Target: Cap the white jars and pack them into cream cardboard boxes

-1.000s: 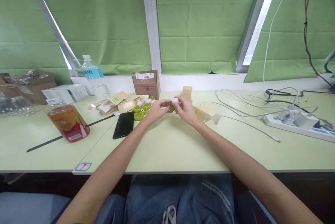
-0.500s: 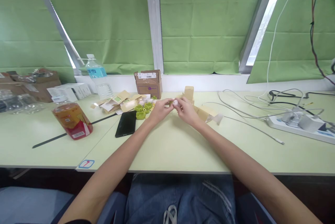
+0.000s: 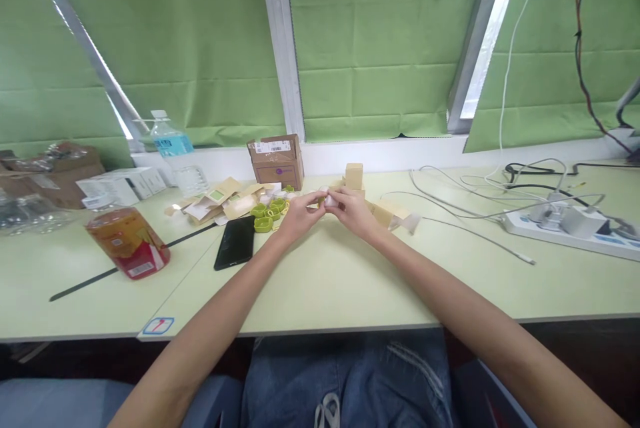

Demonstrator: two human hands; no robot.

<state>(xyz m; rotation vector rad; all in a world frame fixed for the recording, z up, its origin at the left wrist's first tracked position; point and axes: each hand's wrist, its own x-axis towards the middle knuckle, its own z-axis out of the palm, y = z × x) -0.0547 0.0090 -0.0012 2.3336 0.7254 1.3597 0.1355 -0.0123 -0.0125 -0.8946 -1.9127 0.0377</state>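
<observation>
My left hand [image 3: 301,213] and my right hand [image 3: 354,211] meet over the middle of the table, fingertips almost touching. Pinched in my right fingers is a small white rounded piece [image 3: 331,201], whose exact kind I cannot make out. A small green piece [image 3: 321,202] shows at my left fingertips, pressed against the white one. Mostly covered by fingers, both are hard to see. Left of my left hand lies a cluster of green ring-like holders [image 3: 263,223], with small white pieces behind them. Past my right hand stands a small tan carton [image 3: 354,176].
A black phone [image 3: 235,242] lies beside the green holders. Opened tan packaging [image 3: 220,200] is heaped behind it, near a brown cardboard box [image 3: 277,163]. On the left stand an orange-red drink bottle [image 3: 127,241] and a water bottle [image 3: 177,155]. A power strip [image 3: 565,233] with cables occupies the right.
My view has turned slightly to the right and tilted. Both hands remain together; the white piece has turned a little, and more of the green piece shows beside it.
</observation>
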